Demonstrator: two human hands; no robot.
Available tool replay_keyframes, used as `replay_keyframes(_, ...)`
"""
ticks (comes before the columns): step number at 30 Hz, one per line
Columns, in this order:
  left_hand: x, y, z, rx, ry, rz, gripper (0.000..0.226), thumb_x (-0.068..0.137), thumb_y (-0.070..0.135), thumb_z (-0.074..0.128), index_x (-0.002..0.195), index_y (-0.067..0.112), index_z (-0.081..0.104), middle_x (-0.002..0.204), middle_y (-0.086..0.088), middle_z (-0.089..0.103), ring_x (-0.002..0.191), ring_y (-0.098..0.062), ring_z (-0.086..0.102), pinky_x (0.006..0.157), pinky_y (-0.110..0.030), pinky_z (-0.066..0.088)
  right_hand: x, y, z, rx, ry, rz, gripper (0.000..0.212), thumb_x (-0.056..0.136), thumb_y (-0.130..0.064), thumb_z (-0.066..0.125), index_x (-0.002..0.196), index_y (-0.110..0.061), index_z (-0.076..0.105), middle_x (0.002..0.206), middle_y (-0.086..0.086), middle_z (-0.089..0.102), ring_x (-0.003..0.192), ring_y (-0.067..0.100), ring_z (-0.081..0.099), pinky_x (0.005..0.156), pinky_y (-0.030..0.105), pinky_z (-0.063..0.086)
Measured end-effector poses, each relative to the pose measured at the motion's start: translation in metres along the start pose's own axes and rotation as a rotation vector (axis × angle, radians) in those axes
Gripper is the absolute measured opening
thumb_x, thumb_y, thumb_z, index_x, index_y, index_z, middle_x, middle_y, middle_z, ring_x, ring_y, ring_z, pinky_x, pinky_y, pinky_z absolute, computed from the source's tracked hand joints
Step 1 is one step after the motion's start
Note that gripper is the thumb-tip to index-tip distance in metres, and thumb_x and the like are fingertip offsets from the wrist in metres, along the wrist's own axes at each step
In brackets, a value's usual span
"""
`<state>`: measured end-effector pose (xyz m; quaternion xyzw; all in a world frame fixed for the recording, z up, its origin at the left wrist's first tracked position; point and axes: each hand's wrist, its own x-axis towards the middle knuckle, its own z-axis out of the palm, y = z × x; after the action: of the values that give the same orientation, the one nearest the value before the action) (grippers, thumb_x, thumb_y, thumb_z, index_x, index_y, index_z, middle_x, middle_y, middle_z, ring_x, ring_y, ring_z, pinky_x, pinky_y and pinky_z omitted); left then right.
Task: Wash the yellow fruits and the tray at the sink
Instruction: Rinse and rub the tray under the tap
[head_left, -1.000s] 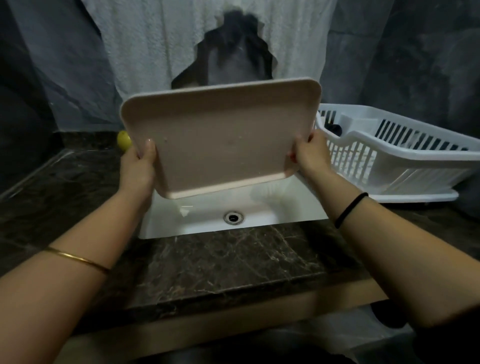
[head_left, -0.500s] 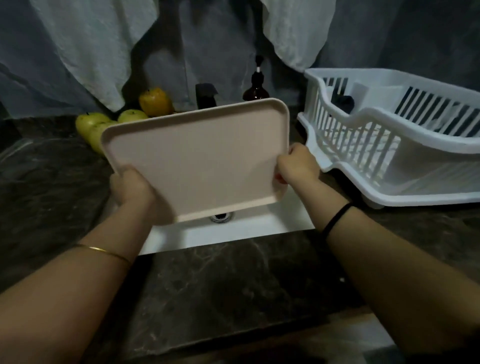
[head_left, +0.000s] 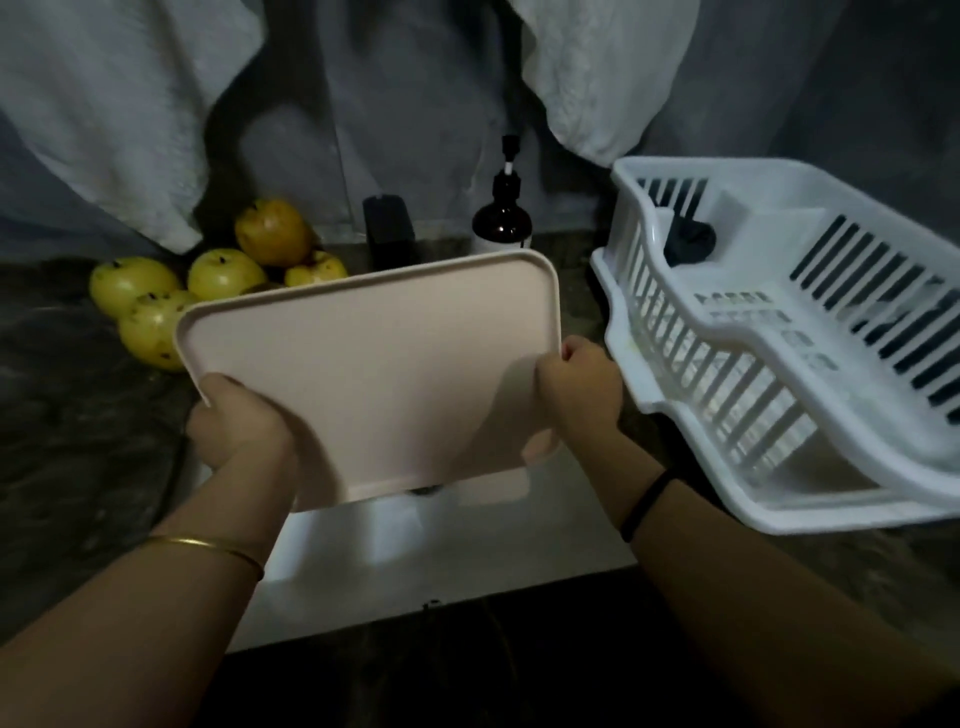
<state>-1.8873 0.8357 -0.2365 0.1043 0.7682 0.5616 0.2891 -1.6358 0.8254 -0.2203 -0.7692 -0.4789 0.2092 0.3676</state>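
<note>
A pale pink tray (head_left: 374, 374) is held over the white sink (head_left: 441, 561), tilted so that its broad face is turned toward the camera. Its near left corner is gripped by the left hand (head_left: 239, 431), and its right edge is clasped by the right hand (head_left: 582, 384), whose fingers are curled round the rim. A gold bangle (head_left: 208, 545) is worn on the left wrist and a black band (head_left: 644, 499) on the right. The yellow fruits (head_left: 132, 283) are clustered on the dark marble countertop (head_left: 78, 441) at the far left of the sink, partly hidden behind the tray. A black faucet (head_left: 387, 231) and a dark pump bottle (head_left: 503, 223) are seen at the far side. A white dish rack (head_left: 779, 364) is placed to the right.
</note>
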Motion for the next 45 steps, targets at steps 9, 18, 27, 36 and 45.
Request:
replay_keyframes(9,0.002,0.046,-0.027,0.043,0.021,-0.063,0.062,0.092,0.048,0.027,0.129,0.007,0.054,0.128,-0.020,0.055,0.118,-0.035,0.051,0.105,-0.046,0.038,-0.012,-0.051,-0.025,-0.003,-0.055,0.058,0.031,0.088,-0.016,0.048,0.062,-0.022,0.033,0.063,-0.002,0.039,0.056,0.012,0.038,0.049,0.025,0.021)
replay_keyframes(18,-0.009,0.104,-0.053,0.066,-0.040,-0.053,0.061,0.092,0.048,0.030,0.126,0.004,0.056,0.128,-0.024,0.054,0.117,-0.039,0.051,0.104,-0.047,0.038,-0.016,-0.091,-0.051,-0.045,-0.061,0.062,0.025,0.088,-0.017,0.046,0.066,-0.022,0.036,0.065,-0.001,0.044,0.058,0.013,0.041,0.054,0.029,0.028)
replay_keyframes(27,-0.020,0.110,-0.057,0.078,-0.123,-0.055,0.065,0.092,0.050,0.031,0.126,0.001,0.056,0.127,-0.027,0.054,0.117,-0.042,0.050,0.105,-0.051,0.037,-0.021,-0.091,-0.074,-0.060,-0.133,0.125,0.017,0.086,-0.012,0.050,0.097,0.000,0.056,0.080,0.017,0.055,0.066,0.026,0.049,0.056,0.031,0.031)
replay_keyframes(36,-0.018,0.107,-0.049,0.076,-0.397,-0.135,0.051,0.098,0.033,0.044,0.134,-0.003,0.046,0.136,-0.024,0.048,0.126,-0.041,0.045,0.104,-0.048,0.036,0.015,-0.083,-0.084,-0.117,-0.268,0.064,0.021,0.101,-0.025,0.036,0.083,-0.016,0.041,0.073,0.003,0.045,0.069,0.022,0.048,0.056,0.030,0.032)
replay_keyframes(45,-0.030,0.111,-0.072,0.088,-0.718,-0.186,0.031,0.095,0.008,0.049,0.126,0.011,0.049,0.101,-0.017,0.066,0.086,-0.034,0.060,0.074,-0.042,0.049,0.050,-0.044,-0.062,-0.387,-0.452,0.155,0.020,0.099,-0.026,0.036,0.089,-0.013,0.049,0.094,0.008,0.056,0.082,0.024,0.052,0.074,0.034,0.046)
